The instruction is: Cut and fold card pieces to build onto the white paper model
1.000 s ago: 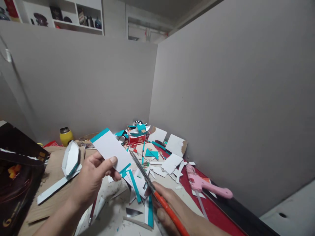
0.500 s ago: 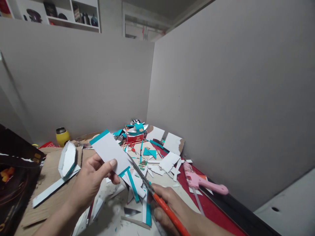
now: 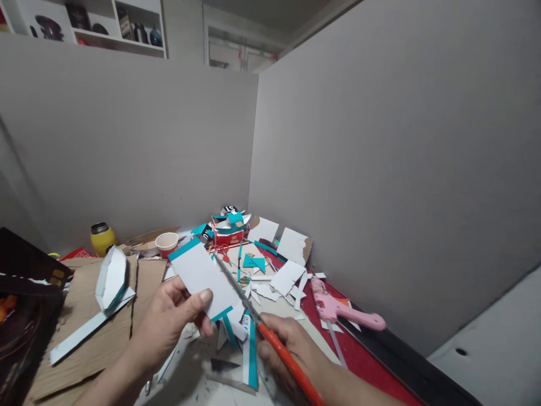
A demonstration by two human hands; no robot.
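My left hand (image 3: 181, 310) pinches a white piece of card (image 3: 207, 279) with teal edges, its thumb on top and fingers beneath. In my right hand (image 3: 291, 349) is a pair of scissors (image 3: 276, 352) with orange-red handles. The blades point up and left, lying along the card's right edge. A narrow cut strip hangs by the card's lower right corner. Below the hands, a white and teal card piece (image 3: 250, 355) rests on the table.
At left, a folded white card shape (image 3: 113, 279) lies on corrugated cardboard (image 3: 80, 338). Behind stand a yellow bottle (image 3: 102, 239) and a paper cup (image 3: 167, 242). Card scraps (image 3: 288, 276) and small red scissors (image 3: 225, 252) lie beyond. A pink glue gun (image 3: 346, 310) is at right.
The card has shifted right and down in my left hand, closer to the scissors. The blades now reach farther along its right edge. The paper cup has come more into view.
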